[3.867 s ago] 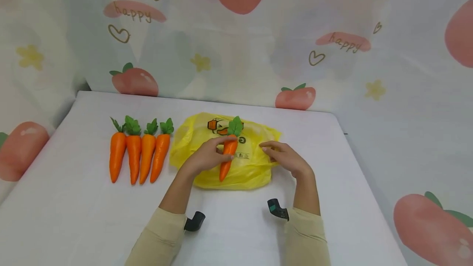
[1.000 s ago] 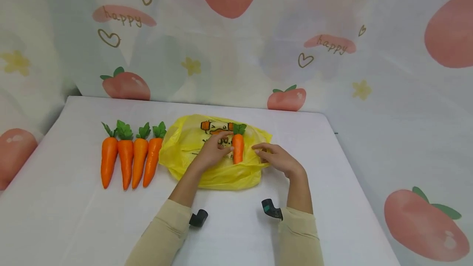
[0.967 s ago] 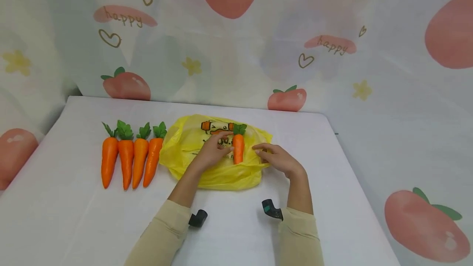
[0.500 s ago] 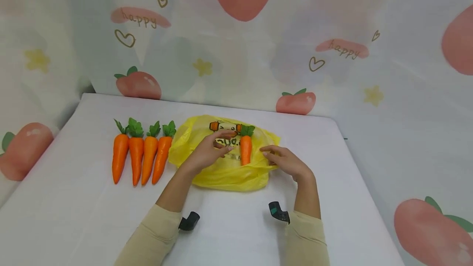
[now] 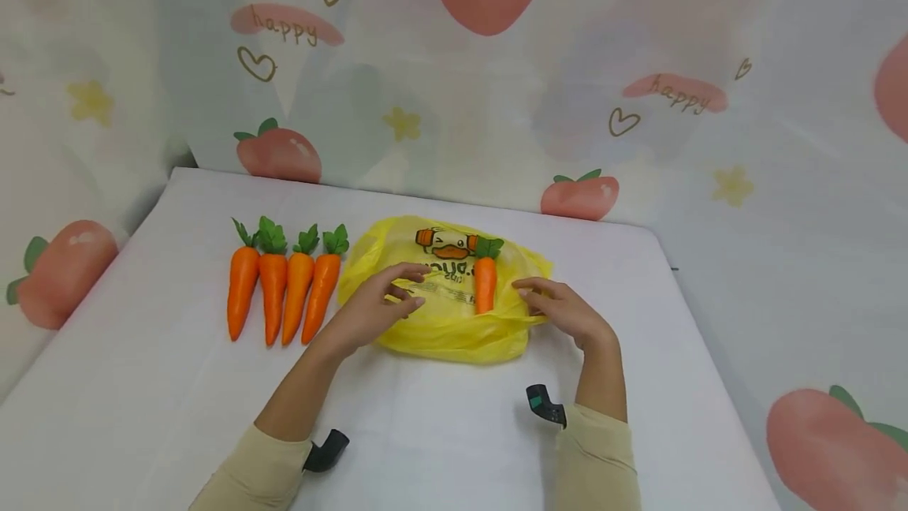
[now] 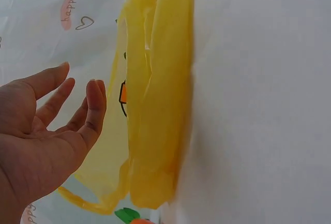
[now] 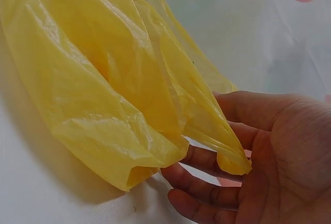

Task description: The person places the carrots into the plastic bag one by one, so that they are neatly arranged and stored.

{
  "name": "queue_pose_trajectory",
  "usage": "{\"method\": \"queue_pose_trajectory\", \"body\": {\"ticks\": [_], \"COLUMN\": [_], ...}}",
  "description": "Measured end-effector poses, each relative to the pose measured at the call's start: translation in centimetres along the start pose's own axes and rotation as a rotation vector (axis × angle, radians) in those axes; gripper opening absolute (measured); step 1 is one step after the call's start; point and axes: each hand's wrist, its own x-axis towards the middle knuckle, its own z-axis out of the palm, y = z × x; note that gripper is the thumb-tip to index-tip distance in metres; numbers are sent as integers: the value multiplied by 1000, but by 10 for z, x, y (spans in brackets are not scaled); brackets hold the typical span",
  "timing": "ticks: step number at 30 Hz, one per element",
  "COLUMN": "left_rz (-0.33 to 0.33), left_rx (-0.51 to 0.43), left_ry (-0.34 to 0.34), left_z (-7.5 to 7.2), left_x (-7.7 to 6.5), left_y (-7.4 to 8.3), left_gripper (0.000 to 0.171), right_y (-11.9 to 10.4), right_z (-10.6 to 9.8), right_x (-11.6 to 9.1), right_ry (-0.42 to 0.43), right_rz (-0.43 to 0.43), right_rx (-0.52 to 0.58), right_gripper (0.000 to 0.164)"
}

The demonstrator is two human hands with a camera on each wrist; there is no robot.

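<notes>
A yellow plastic bag (image 5: 426,337) with a duck print lies with its mouth spread on the white table. One orange carrot (image 5: 485,288) with green leaves lies at the bag's right part; the front layer hides its tip. My left hand (image 5: 372,312) hovers over the bag's left side, fingers loosely bent and holding nothing, as the left wrist view also shows. At the bag's right edge, my right hand (image 5: 567,314) holds the plastic. In the right wrist view a bag corner (image 7: 232,159) lies between thumb and fingers.
Several carrots (image 5: 243,294) lie side by side left of the bag, leaves pointing away. A printed cloth (image 5: 475,101) hangs behind the table (image 5: 440,432). Black wrist cameras (image 5: 326,450) stick out from both sleeves.
My left hand held the carrot above the bag, lowered it inside, let go and drew back to the left. The right hand has stayed at the bag's right edge.
</notes>
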Motion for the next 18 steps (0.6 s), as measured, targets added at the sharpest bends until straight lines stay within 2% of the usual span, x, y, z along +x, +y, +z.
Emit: {"method": "queue_pose_trajectory", "body": {"ticks": [5, 12, 18], "left_rz": [-15, -11, -60], "left_rx": [40, 50, 54], "left_ry": [6, 27, 31], "left_z": [-7, -17, -30], "left_x": [-19, -35, -53], "left_y": [-8, -19, -20], "left_gripper": [42, 41, 38], "right_y": [-2, 2, 2], "right_z": [0, 0, 1], "right_x": [1, 3, 4], "right_ry": [-4, 3, -5], "right_rz": [18, 18, -2], "right_rx": [-2, -15, -23], "right_gripper": [46, 45, 46]}}
